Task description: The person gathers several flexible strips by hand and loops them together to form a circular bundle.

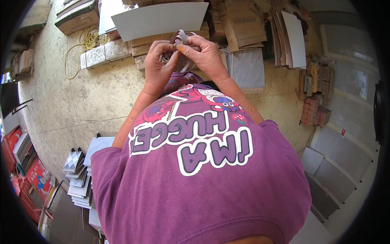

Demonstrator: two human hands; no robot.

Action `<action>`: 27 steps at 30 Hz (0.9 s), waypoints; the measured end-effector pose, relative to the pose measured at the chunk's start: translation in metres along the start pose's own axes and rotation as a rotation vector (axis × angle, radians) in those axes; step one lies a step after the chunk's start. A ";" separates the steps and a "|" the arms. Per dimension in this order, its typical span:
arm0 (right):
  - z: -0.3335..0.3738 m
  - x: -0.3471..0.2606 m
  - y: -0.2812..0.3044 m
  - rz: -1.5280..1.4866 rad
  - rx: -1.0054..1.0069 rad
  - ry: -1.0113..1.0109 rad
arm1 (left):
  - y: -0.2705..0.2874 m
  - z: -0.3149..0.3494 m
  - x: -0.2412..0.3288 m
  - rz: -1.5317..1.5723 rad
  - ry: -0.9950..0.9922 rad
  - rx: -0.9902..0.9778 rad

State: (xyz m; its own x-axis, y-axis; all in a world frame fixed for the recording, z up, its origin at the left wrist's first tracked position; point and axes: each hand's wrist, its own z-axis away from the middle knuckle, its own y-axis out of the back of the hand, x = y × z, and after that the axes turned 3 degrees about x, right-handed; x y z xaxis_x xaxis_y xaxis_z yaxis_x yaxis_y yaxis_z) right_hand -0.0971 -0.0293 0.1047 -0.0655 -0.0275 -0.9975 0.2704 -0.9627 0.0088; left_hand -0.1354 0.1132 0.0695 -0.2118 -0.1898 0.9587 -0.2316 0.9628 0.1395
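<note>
Both hands are raised together in front of my purple printed shirt (203, 191). Thin flat strips (178, 37), brown and pale lilac, curl in loops above and between them. My left hand (159, 62) pinches the strips with thumb and fingers. Opposite it, my right hand (206, 57) is closed on them too, its thumb pressed near the left fingertips. The fingers partly cover the place where the strips cross, so I cannot tell if there is a knot. Just beyond the hands stands a large white board (160, 21).
Cardboard stacks (243, 24) stand beyond my hands. Left of them lie a yellow cord (89, 38) and a pale wrapped block (106, 55) on the floor. A white panel (293, 38) leans at the right. Stacked tiles (79, 183) are at the lower left.
</note>
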 end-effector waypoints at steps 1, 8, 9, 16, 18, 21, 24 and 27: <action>0.000 -0.001 0.000 -0.003 -0.009 -0.001 | -0.001 0.000 -0.006 0.093 0.048 0.009; -0.003 0.011 0.004 0.251 0.056 0.122 | 0.006 -0.002 -0.006 0.499 0.233 -0.038; -0.004 0.011 0.003 0.239 0.061 0.116 | 0.008 -0.003 -0.004 0.528 0.247 -0.038; -0.006 0.014 0.005 0.367 0.092 0.047 | 0.019 -0.005 -0.002 0.819 0.319 0.002; -0.006 0.014 0.007 0.444 0.091 0.048 | 0.024 -0.007 -0.008 1.012 0.314 0.020; -0.005 0.013 0.006 0.361 0.086 -0.038 | 0.030 -0.009 -0.015 1.212 0.306 0.026; -0.006 0.008 0.005 0.286 0.090 -0.093 | 0.032 -0.011 -0.014 1.301 0.320 0.020; -0.005 -0.002 0.005 0.388 0.117 -0.031 | 0.033 -0.010 -0.013 1.216 0.301 -0.021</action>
State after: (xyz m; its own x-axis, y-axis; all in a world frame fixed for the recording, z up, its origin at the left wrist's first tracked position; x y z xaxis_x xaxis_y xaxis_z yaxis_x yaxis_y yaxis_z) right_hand -0.0908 -0.0327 0.1061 -0.0098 -0.4011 -0.9160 0.1700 -0.9034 0.3937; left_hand -0.1308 0.1490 0.0641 -0.0521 0.8719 0.4870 -0.0228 0.4865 -0.8734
